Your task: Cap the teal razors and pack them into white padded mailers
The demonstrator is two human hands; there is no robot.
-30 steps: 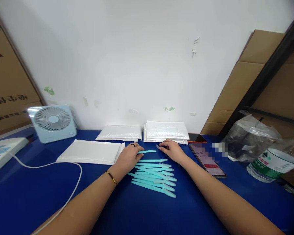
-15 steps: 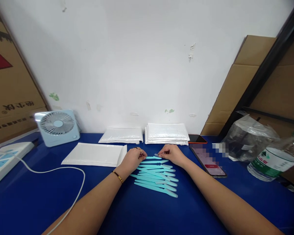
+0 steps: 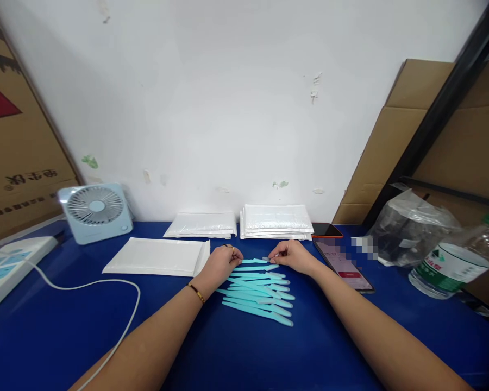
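Note:
Several turquoise eyebrow razors [image 3: 257, 310] lie in a loose stack of rows on the blue table, handles to the left and pale capped heads to the right. My left hand [image 3: 224, 259] pinches the handle end of the farthest eyebrow razor [image 3: 250, 261]. At that razor's head, my right hand [image 3: 287, 256] has thumb and forefinger closed on a small clear blade cap [image 3: 265, 259]. Whether the cap still touches the blade is too small to tell. Left of my left hand lies a white padded envelope [image 3: 155, 256], its flap by my wrist.
Stacked padded envelopes [image 3: 277, 218] and another pile [image 3: 201, 224] rest against the wall. A fan [image 3: 95, 212], a power strip [image 3: 12, 266] and its white cable are at left. Phones [image 3: 348, 269], a plastic bag [image 3: 411, 228] and a water bottle [image 3: 448, 271] stand right.
My right hand has shifted slightly right, along with the clear cap at its fingertips. My left hand stays at the razor's handle end. The view has turned a little.

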